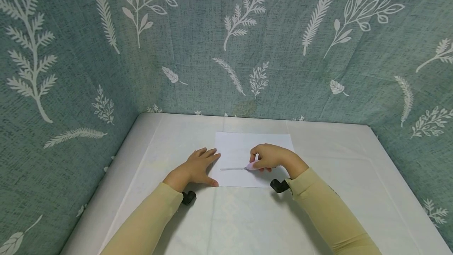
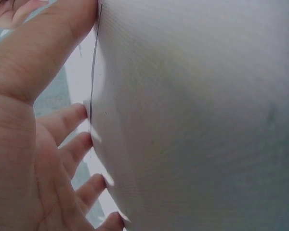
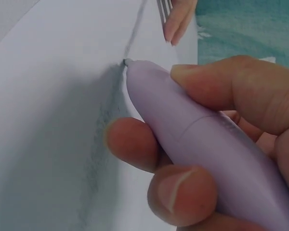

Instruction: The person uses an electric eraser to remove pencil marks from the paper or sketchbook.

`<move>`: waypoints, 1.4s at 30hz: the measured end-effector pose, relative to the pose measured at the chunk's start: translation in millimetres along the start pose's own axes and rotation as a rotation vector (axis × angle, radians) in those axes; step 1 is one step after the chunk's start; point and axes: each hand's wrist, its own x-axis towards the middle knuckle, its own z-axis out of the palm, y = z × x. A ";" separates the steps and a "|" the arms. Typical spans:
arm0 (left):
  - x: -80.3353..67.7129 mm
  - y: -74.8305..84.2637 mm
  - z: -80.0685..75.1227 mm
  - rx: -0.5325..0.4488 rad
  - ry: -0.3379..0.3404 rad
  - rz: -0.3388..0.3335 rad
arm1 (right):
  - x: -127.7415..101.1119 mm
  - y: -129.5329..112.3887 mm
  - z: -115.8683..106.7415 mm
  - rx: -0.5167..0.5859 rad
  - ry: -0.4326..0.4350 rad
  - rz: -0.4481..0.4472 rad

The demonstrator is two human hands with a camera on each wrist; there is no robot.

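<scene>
— What do you have on the head view?

— I see a white sheet of paper (image 1: 247, 148) lying flat on the counter (image 1: 354, 176), near its far edge. My left hand (image 1: 196, 166) lies flat on the sheet's left edge, fingers spread and straight, pressing it down.

— And the other one?

— My right hand (image 1: 272, 156) is over the middle of the sheet, fingers curled around a lilac pen (image 1: 252, 165). On the right wrist view the thumb and two fingers (image 3: 135, 144) pinch the pen's barrel (image 3: 197, 134), and its tip touches the paper (image 3: 62, 120).

— Any mark on the sheet?

— Yes, a thin grey line (image 1: 231, 169) runs from the pen tip leftward towards my left hand. The left wrist view shows that line (image 2: 94, 72) ending beside the thumb (image 2: 43, 48), with the fingertips resting on the paper (image 2: 192, 120).

— What is around the counter?

— A teal cloth (image 1: 226, 42) printed with white leaves hangs behind it and on both sides.
</scene>
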 end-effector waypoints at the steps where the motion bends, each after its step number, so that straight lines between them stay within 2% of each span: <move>1: -0.1 0.1 -0.3 -0.001 0.000 0.000 | 0.0 -0.5 0.2 0.002 -0.001 -0.001; 42: -0.3 0.4 -1.3 0.005 -0.009 -0.006 | 1.1 -5.4 0.7 0.014 -0.011 -0.005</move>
